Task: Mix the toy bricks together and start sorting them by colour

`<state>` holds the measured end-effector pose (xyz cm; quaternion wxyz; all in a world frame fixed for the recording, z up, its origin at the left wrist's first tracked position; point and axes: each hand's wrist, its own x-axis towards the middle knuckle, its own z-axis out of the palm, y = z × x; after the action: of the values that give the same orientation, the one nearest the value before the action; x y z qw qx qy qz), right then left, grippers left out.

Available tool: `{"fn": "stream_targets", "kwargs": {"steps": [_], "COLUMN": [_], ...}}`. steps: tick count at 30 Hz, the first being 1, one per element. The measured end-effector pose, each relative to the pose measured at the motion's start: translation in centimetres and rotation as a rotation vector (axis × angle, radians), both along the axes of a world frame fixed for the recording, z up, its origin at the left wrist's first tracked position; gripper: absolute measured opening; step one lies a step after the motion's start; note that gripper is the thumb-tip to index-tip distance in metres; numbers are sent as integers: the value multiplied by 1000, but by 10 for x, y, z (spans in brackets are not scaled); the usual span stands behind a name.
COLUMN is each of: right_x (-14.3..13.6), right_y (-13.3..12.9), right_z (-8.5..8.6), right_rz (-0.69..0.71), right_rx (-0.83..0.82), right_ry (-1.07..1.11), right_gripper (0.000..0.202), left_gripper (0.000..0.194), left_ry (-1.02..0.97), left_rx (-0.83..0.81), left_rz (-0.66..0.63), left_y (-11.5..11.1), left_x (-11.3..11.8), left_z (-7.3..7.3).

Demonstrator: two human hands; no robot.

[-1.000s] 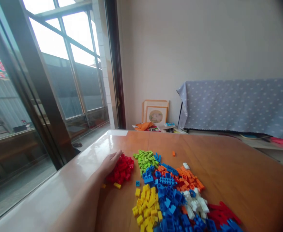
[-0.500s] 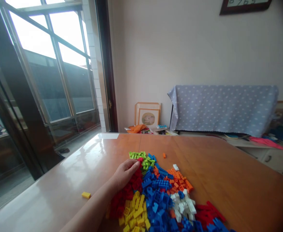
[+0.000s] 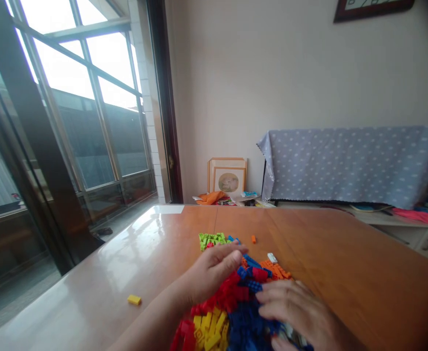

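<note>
Toy building bricks lie heaped by colour on the wooden table. My left hand (image 3: 215, 275) is stretched out flat along the far side of the red bricks (image 3: 230, 292), its fingers extended and hiding part of the lime green bricks (image 3: 212, 239). On the right, my right hand (image 3: 296, 309) hovers over or touches the blue bricks (image 3: 246, 319), its fingers spread. It covers most of the white bricks there. Orange bricks (image 3: 277, 268) show between and beyond the two hands. Yellow bricks (image 3: 210, 329) sit at the near edge of the heap.
A lone yellow brick (image 3: 134, 300) lies on the table (image 3: 327, 239) to the left. One orange brick (image 3: 254, 239) and a white brick (image 3: 272, 258) lie apart at the heap's far side. Behind stand a framed picture (image 3: 228, 181) and a dotted cloth cover (image 3: 345, 165).
My right hand has come into view from the right over the heap. My left hand has moved right, and red bricks have shifted right onto the blue ones. The view has tilted slightly.
</note>
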<state>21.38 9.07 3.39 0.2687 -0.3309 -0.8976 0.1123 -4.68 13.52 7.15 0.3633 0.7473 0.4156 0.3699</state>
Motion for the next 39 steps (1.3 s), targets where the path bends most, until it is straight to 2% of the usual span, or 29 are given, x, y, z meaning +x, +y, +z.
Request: {"fn": "stream_targets", "kwargs": {"steps": [2,4,5,7,9,11,14,17,20,23,25,28,31,33,36,39], "right_x": [-2,-7,-11,-23,-39,-58,-90,-121,-144,-148,-139,-113,-83,-65,-41,-21], "right_y": [24,53,70,107,144,177,217,241,245,233,222,203,183,168,141,111], "right_z": [11,16,16,12,3,-7,-18,-21,-21,-25,-29,-27,-15,-3,12,23], "right_rz": [-91,-133,-129,-74,-60,-45,-42,6,84,155,148,108,133,131,134,147], "right_rx": [-132,-324,-401,-500,-504,-498,-493,-495,-489,-469,-439,-413,-516,-625,-745,-759], "right_ry": [142,309,375,424,456,408,192,69,-22,-110,-148,-173,-130,-77,-57,-86], "right_gripper": [30,40,43,46,47,50,56,65,72,63,53,41,30,28,26,24], "left_gripper": [58,57,57,58,58,55,58,56,58,63,64,59,59,62,66,67], "left_ry": [30,142,234,452,556,570,545,516,490,455,411,357,133,7,-16,-21], "left_rx": [96,206,194,65,-78,-98,-128,-29,14,-4,-26,-38,-16,-58,-178,-216], "left_rz": [264,601,792,1096,1212,1278,1171,934,782,660,534,475,315,219,114,-31], "left_y": [17,34,40,46,44,42,46,62,78,83,79,67,53,44,30,14], "left_x": [-34,-79,-102,-146,-178,-193,-188,-160,-121,-86,-71,-53,-33,-18,0,16], "left_z": [-5,-20,-30,-51,-69,-82,-91,-96,-101,-103,-100,-90,-77,-68,-56,-45]}}
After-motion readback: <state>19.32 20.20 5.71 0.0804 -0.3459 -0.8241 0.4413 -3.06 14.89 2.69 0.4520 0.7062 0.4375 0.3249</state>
